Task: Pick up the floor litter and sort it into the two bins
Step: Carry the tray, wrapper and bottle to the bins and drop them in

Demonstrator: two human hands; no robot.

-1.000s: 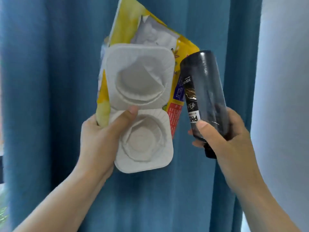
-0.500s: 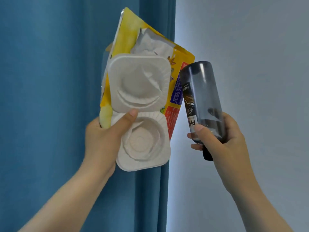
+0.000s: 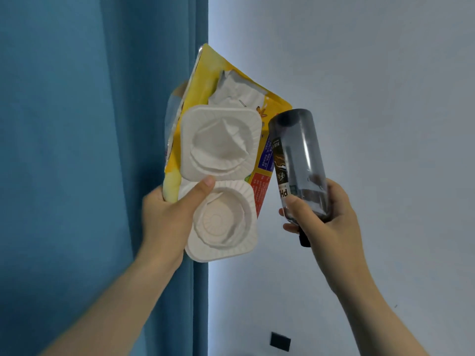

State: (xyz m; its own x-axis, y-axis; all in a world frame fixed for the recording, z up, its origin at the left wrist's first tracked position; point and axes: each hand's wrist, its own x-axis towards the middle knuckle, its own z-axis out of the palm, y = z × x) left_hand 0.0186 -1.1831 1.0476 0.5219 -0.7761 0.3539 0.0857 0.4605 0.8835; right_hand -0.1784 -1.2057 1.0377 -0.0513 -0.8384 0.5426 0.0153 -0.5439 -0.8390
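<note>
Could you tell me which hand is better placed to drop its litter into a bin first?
Probably the right hand: it grips only the dark bottle, while the left hand pinches a pulp tray and yellow bag together.

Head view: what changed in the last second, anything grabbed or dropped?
The view swung right: the blue curtain slid left in frame and the pale wall now fills the right side. Nothing was grabbed or dropped. The left hand still grips the white tray and yellow bag, the right hand the dark bottle.
</note>
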